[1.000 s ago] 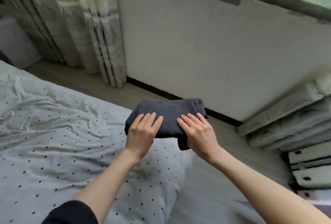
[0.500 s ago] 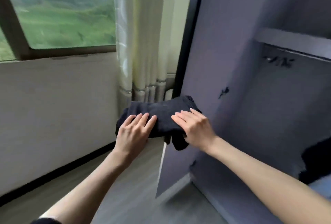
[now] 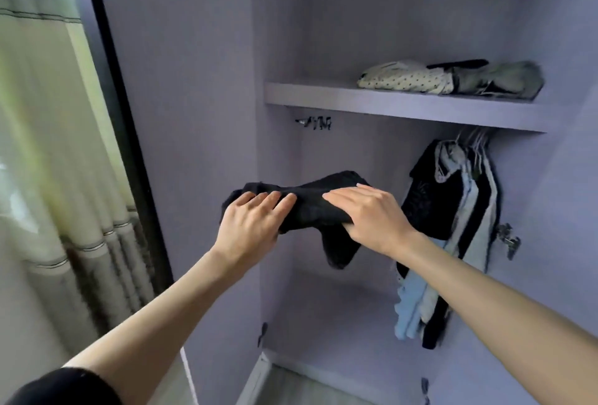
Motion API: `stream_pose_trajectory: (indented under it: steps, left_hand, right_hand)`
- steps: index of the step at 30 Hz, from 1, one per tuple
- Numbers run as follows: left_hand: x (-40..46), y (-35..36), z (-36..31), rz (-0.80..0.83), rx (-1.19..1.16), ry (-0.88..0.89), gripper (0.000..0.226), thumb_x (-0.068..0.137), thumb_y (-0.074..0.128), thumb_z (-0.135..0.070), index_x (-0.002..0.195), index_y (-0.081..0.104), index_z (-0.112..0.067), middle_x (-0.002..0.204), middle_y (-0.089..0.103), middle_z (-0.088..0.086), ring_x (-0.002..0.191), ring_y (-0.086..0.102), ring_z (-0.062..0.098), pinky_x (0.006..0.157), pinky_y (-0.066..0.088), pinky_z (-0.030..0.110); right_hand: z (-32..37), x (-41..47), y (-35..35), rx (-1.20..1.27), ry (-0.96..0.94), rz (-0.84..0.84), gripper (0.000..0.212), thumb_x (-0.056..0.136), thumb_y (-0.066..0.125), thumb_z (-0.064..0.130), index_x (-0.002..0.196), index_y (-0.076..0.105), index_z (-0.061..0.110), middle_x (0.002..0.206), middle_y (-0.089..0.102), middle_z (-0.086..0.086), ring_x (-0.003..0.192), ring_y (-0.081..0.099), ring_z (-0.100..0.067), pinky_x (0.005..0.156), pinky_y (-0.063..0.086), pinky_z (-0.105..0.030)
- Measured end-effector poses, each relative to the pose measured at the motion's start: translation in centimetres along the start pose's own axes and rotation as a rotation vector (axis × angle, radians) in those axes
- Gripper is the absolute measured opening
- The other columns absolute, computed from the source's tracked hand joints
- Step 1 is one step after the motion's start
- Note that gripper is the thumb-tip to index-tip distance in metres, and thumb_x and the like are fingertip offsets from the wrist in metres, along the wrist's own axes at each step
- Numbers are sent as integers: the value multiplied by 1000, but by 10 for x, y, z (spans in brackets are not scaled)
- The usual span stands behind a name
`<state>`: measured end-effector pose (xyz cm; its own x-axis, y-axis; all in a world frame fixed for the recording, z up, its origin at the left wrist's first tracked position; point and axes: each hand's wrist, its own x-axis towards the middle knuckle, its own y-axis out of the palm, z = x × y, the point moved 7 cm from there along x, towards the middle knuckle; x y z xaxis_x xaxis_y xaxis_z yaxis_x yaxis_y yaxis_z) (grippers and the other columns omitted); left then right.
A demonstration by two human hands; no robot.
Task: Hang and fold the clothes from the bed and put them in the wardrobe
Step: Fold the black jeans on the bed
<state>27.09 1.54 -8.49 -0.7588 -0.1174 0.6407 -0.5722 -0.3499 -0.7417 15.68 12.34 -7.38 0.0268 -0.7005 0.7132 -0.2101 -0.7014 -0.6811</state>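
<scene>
From the head view, the folded dark garment was carried in mid-air in front of the open wardrobe, at about the middle of the frame, below the shelf and at 9 o'clock of the hanging clothes. The left hand had its fingers laid over the top of the bundle's 9 o'clock end, with the thumb apparently underneath, so it was pinching the fold; the right hand did the same at the 3 o'clock end, fingers flat on top and the rest tucked below. It looked soft, light and floppy: the middle sagged between the two hands, and a loose flap hung down at 6 o'clock. Best held as here, I'd say, at both ends from above and below, or the fold could slump open; nothing fragile, nothing slippery. On the shelf lay a dotted folded piece beside a greenish one, at 1 o'clock of the bundle. Against half a second earlier, the view had swung from the window and curtain round to the wardrobe's inside; a second earlier the bundle was still over the bed. The grip itself looked unchanged, though the flap hung lower.
</scene>
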Motion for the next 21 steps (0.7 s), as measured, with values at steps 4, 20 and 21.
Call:
stream_pose_trajectory:
  steps: [4, 20, 21]
  left_hand:
    - [72, -2, -8, -101, 5, 51, 42, 65, 66, -6, 106, 66, -11, 87, 69, 1, 76, 67, 25, 63, 53, 33]
    - [368, -6, 44, -575, 167, 85, 44, 67, 70, -3, 110, 65, -6, 95, 71, 7, 80, 68, 28, 70, 51, 33]
    - [386, 3, 50, -592, 168, 88, 46, 63, 73, -2, 108, 66, -5, 93, 72, 8, 77, 68, 28, 68, 52, 32]
  right_hand:
    - [-53, 28, -28, -102, 8, -32, 54, 49, 79, -9, 101, 73, 5, 97, 73, -8, 88, 71, -25, 77, 57, -49]
    - [-277, 228, -68, -403, -31, -184, 48, 75, 63, -3, 122, 62, 7, 118, 66, -11, 110, 61, -30, 99, 43, -44]
    - [-295, 241, -59, -422, -26, -164, 49, 78, 61, -1, 126, 59, 9, 121, 64, -10, 114, 59, -29, 102, 40, -43]
